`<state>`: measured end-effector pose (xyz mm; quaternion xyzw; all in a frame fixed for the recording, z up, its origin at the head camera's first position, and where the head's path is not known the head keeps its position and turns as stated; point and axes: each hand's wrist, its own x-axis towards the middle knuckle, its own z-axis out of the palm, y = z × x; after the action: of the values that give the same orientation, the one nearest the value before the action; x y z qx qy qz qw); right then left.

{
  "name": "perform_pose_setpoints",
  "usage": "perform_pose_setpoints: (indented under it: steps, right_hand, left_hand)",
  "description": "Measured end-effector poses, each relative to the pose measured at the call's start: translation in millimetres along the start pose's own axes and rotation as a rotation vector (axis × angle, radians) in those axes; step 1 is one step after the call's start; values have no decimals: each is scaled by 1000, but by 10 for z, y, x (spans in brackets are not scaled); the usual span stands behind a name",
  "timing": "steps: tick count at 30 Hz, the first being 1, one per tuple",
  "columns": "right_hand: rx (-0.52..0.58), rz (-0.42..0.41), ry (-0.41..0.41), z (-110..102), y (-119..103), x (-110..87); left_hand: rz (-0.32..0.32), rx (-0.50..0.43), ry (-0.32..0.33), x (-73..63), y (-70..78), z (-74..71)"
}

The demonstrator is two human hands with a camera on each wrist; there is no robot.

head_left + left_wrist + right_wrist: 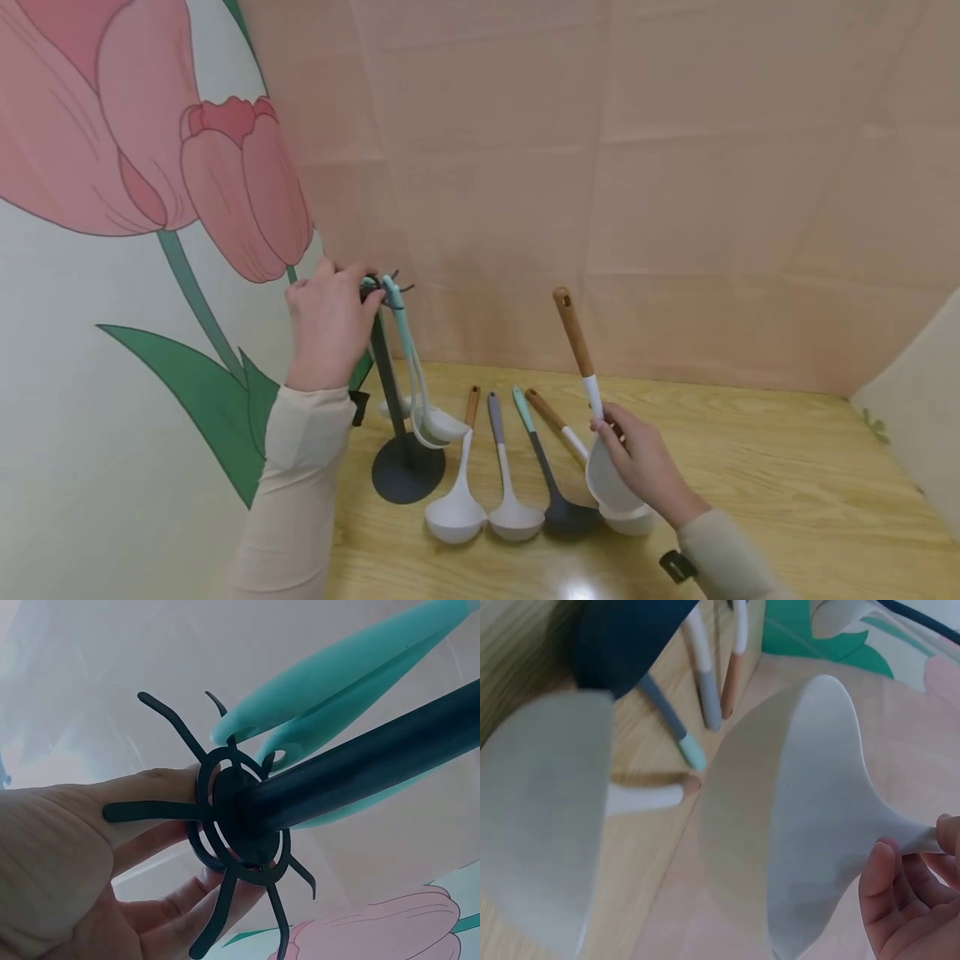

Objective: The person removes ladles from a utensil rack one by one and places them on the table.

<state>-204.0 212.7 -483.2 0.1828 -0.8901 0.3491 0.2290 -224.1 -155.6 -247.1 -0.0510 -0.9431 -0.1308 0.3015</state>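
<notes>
My L hand (pixel 326 329) gripped the rack (pixel 387 375) top, turq. ladles (pixel 402 329) hung alongside. My R hand (pixel 643 460) pinched the white ladle (pixel 606 481) by its neck, over the table (pixel 795 475); prob. light, stiff, slick, & its brown handle (pixel 573 333) looked the surer hold.

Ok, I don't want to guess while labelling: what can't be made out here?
Head view: top of the black stand, partly behind the left hand.
Right wrist view: grip end of the held ladle, past the right edge.
Left wrist view: bowls of the hanging teal-handled ladles, past the right edge.
Right wrist view: bowl of the dark ladle, partly cut off by the top edge.
</notes>
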Motion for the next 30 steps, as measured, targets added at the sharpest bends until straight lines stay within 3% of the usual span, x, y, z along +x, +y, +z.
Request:
perform_pose_setpoints:
  steps: [11,18,26,30]
  right_hand:
    - [-88,-13,-6,-207,320,3]
    - [-112,49,-78,-329,508,26]
    - [-139,142,-224,-391,657,15]
    - [-138,179,-244,-396,733,-26]
  left_hand:
    - [-10,-1,-13,7,-1,8]
    - [-9,10,-8,11,4,6]
    - [-3,30,17,2,-5,-5]
    - [7,23,24,4,-1,11]
